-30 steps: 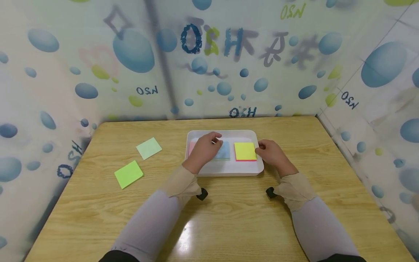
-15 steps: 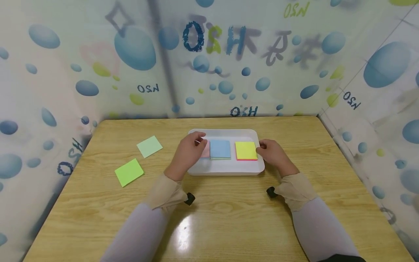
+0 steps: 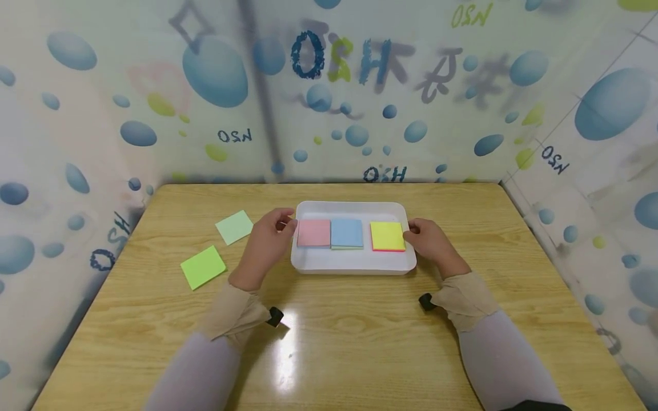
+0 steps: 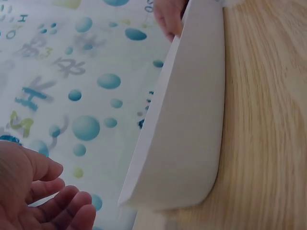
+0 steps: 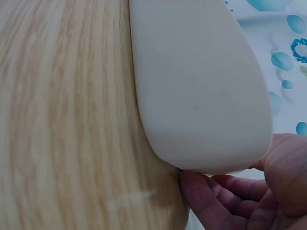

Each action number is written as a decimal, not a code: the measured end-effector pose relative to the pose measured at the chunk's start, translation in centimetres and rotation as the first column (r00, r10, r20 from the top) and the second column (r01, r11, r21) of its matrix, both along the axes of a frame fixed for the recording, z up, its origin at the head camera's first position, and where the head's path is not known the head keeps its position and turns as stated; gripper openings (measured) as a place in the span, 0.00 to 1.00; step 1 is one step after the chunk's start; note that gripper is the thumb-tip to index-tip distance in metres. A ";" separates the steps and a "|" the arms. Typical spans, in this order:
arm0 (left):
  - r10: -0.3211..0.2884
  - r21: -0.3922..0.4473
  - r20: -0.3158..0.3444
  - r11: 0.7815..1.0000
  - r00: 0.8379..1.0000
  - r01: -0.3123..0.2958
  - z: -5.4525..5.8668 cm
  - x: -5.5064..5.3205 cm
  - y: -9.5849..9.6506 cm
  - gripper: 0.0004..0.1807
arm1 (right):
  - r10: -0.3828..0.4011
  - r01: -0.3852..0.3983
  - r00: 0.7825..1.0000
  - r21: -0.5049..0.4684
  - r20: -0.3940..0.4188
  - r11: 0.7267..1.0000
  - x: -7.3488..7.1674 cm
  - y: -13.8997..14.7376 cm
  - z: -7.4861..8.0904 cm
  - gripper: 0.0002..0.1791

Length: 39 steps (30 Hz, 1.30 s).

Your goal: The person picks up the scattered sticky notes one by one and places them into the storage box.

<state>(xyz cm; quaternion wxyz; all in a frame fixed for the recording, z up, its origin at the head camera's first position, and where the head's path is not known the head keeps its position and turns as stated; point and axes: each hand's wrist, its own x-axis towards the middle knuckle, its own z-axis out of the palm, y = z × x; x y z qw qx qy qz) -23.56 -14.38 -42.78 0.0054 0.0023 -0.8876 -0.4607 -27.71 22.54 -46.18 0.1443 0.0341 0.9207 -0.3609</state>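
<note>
A white tray [image 3: 354,262] lies on the table, holding a pink sticky-note pad [image 3: 314,233], a blue sticky-note pad [image 3: 346,233] and a yellow sticky-note pad [image 3: 387,235] in a row. Pink and blue sit side by side; a gap separates blue from yellow, which has a red lower edge. My right hand [image 3: 430,243] grips the tray's right end, thumb at the rim and fingers [image 5: 206,199] around the outer wall. Just beyond the tray's left end is my left hand [image 3: 264,244], its fingers [image 4: 67,203] loosely curled, holding nothing and apart from the wall in the left wrist view.
Left of the tray lie a bright green sticky-note pad [image 3: 203,268] and a pale green one [image 3: 233,226], both turned at an angle. The wooden table [image 3: 354,337] ends at a patterned backdrop [image 3: 339,154] behind the tray.
My left hand has moved left, from over the pink and blue pads to outside the tray's left end, uncovering both. My right hand has stayed at the tray's right end.
</note>
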 end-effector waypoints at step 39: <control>-0.010 -0.446 0.345 0.878 0.938 0.173 1.2 2.3 -17.5 0.48 | 0.016 -0.016 1.000 0.000 -0.012 1.000 0.0 0.1 -0.1 0.26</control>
